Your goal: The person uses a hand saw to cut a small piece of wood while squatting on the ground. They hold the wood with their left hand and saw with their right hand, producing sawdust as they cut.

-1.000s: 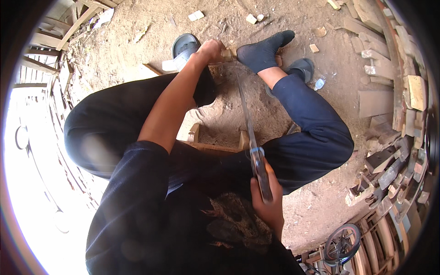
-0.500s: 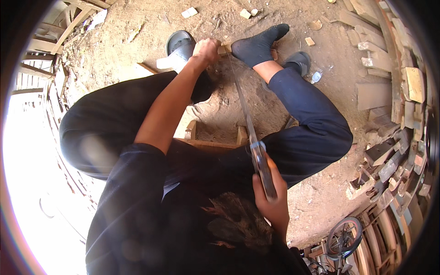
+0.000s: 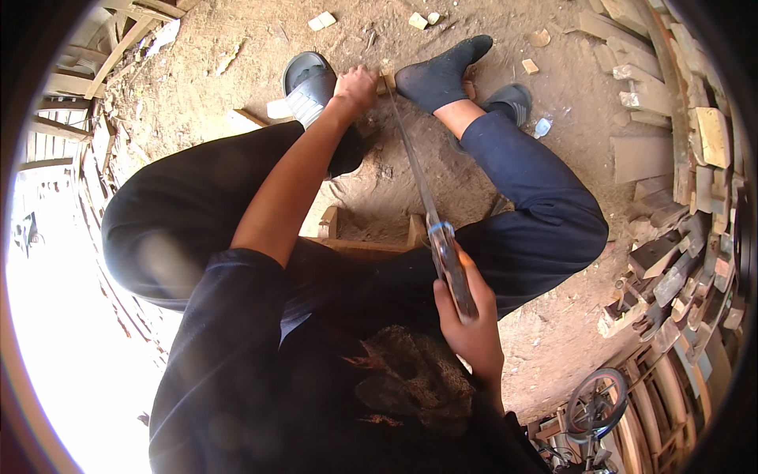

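In my right hand [image 3: 471, 316] is the dark handle of a handsaw [image 3: 412, 158], its long narrow blade seen almost edge-on and pointing away from me. The blade's far end meets a small piece of wood [image 3: 386, 82] low over the ground. My left hand [image 3: 358, 86] is closed at the left end of that wood, its fingers partly hidden. Just right of the wood is my right foot in a black sock [image 3: 437, 81]. My left foot's grey slide sandal [image 3: 308, 83] lies left of the left hand.
An empty grey sandal [image 3: 509, 103] sits beside my right foot. Wood offcuts [image 3: 322, 21] are scattered on the dirt floor [image 3: 379, 189]. Stacked timber [image 3: 683, 276] lines the right side. A bicycle wheel [image 3: 596, 404] shows at lower right. A low wooden piece [image 3: 359, 246] lies between my legs.
My right hand and the saw have moved slightly forward, away from my body. My left hand stays at the wood, and the view has shifted a little.
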Available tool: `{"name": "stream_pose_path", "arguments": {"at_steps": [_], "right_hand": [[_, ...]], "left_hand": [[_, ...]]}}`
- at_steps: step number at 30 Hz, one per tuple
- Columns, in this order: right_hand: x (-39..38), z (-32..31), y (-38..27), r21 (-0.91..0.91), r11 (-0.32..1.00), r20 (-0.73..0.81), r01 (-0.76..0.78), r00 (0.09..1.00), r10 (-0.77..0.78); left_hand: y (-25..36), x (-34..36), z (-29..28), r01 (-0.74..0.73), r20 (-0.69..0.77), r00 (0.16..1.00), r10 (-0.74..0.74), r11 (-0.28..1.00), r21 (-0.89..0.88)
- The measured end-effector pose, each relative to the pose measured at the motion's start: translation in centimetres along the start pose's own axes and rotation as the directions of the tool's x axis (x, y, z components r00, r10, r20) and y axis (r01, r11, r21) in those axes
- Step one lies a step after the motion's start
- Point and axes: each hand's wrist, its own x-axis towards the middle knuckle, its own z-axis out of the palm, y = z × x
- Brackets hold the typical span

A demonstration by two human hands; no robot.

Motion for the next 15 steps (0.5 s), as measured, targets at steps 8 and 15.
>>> {"name": "stream_pose_path", "arguments": {"at_steps": [8,15], "right_hand": [[1.4,0.0,0.3,0.011,0.999,-0.018,0.03,0.999,-0.03],[-1.2,-1.1,-1.7,-0.01,0.983,0.103,-0.181,0.978,0.181]], "left_hand": [[1.2,-0.5,1.3,-0.003,-0.025,1.0,0.006,0.993,0.121],[0.3,-0.5,1.0,-0.03,0.076,0.997,0.025,0.998,0.061]]}}
